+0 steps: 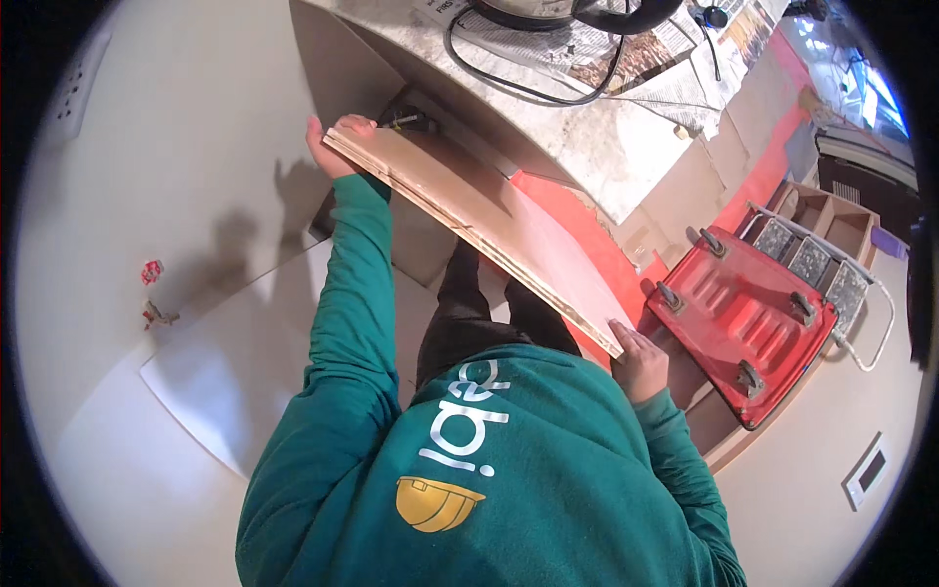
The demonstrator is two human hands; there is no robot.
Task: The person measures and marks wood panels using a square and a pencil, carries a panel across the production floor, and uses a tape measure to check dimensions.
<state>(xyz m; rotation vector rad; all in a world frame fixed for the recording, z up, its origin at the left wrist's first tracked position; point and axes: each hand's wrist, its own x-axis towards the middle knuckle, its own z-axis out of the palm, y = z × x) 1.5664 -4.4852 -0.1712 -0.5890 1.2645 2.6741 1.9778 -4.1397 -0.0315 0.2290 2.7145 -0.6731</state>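
Note:
A long wooden panel [489, 210] is held up in front of me, tilted from upper left to lower right. Its layered edge faces me, and its upper face looks light brown and a little glossy. My left hand [337, 147] grips the far left end, with fingers over the top edge. At the opposite end my right hand [641, 362] is closed on the near right corner, its thumb on the upper face. The undersides of both grips are hidden.
A stone-look countertop [626, 166] with newspaper and an electric kettle [528, 10] juts out ahead. To the right stands a red wheeled trolley [748, 318] beside a folding step stool [812, 259]. A wall with red pipe fittings [152, 272] rises on the left. Red sheeting [577, 230] covers part of the floor.

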